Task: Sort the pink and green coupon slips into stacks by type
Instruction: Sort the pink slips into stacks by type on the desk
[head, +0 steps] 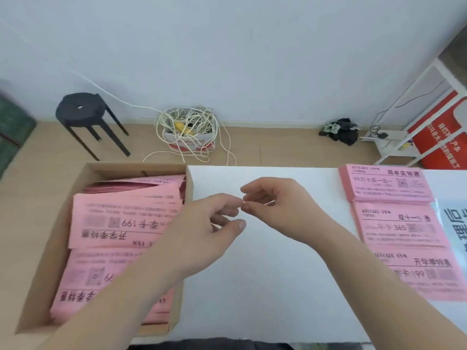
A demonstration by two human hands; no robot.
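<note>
An open cardboard box (38,274) on the left holds loose pink coupon slips (121,218), piled unevenly with the print upside down. Three pink stacks lie in a column at the right of the white table (252,286): a thick far stack (386,184), a middle stack (396,226) and a near stack (427,271). I see no green slips. My left hand (214,223) and my right hand (275,198) hover over the table's middle. Their fingertips meet, the fingers loosely curled. No slip shows in either hand.
A white sheet with large black characters (452,223) lies right of the stacks. On the floor beyond stand a black stool (83,109), a small box of tangled cord (189,132), a white rack (404,137) and a red sign (442,137).
</note>
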